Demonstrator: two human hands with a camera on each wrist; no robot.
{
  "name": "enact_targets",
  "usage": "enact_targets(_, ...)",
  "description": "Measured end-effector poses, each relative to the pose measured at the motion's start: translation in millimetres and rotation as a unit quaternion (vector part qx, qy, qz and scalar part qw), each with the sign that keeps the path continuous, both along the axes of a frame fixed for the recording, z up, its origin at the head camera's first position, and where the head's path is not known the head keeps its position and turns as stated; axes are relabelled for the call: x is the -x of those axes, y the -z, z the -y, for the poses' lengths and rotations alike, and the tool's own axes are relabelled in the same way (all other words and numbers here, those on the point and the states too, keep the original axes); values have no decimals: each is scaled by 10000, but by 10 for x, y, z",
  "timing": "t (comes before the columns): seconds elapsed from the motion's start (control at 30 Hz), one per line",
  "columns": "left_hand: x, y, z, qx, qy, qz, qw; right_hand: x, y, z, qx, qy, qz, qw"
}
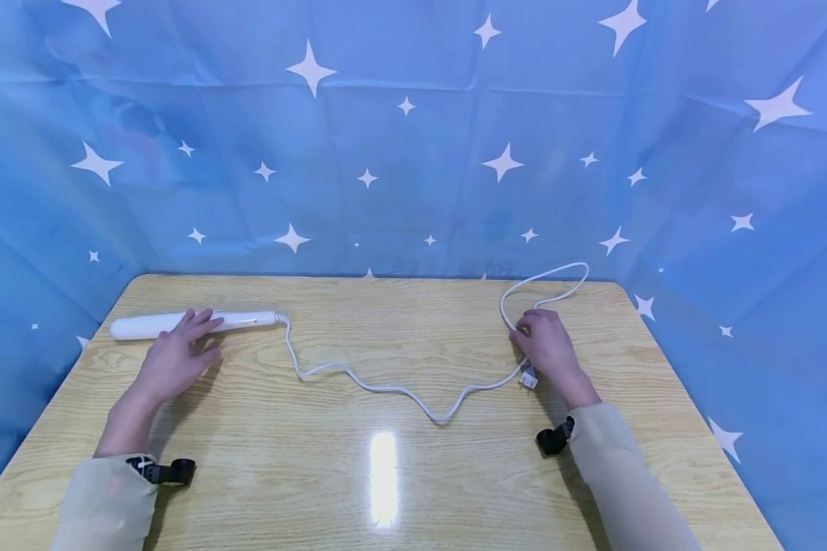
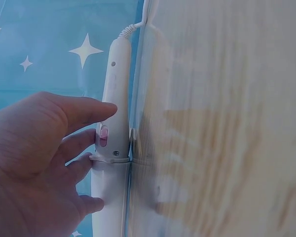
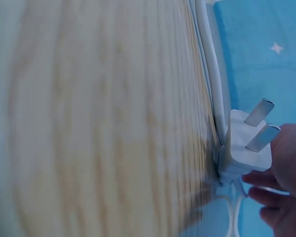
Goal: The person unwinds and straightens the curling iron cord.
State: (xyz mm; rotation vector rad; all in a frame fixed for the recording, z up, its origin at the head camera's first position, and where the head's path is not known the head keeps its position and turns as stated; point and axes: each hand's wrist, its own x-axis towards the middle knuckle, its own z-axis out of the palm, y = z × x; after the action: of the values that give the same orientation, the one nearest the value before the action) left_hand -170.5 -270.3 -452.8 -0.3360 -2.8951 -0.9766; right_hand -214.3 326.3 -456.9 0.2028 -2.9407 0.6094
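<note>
A slim white hair straightener (image 1: 248, 319) lies near the table's back left. My left hand (image 1: 175, 358) reaches over its middle with fingers spread; in the left wrist view the thumb and fingertips are at the handle (image 2: 119, 89), around a pink switch (image 2: 104, 136). A white cord (image 1: 400, 390) runs from the handle across the table. At its far end is a two-pin plug (image 1: 527, 378), its metal prongs facing the camera in the right wrist view. My right hand (image 1: 551, 348) is beside the plug, fingers loosely bent near the cord; the plug partly hides the thumb.
The wooden table (image 1: 282, 459) is bordered at the back and sides by a blue cloth (image 1: 413, 138) with white stars. Beyond my right hand, a cord loop (image 1: 579, 265) reaches the table's back edge.
</note>
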Motion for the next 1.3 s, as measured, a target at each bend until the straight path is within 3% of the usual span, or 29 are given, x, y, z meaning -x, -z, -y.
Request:
enact_targets(0.33, -7, 14, 2, -46, -9, 27, 10000, -20, -23, 54, -614, 101, -201, 9979)
enact_targets(0.73, -11, 0, 8, -28, -5, 98, 9999, -149, -189, 32, -1067, 916, 66, 9900)
enact_targets(0.9, -6, -21, 11, 13, 1, 139, 9999, -244, -214, -17, -1144, 1002, 24, 9884)
enact_targets(1.17, -9, -19, 10, -13, 41, 150, 9999, -332, -236, -46, -522, 1024, -467, 9923)
enact_targets(1.3, -6, -6, 0, -26, 52, 119, 9999, -346, -277, -32, -149, 1228, -802, 9891)
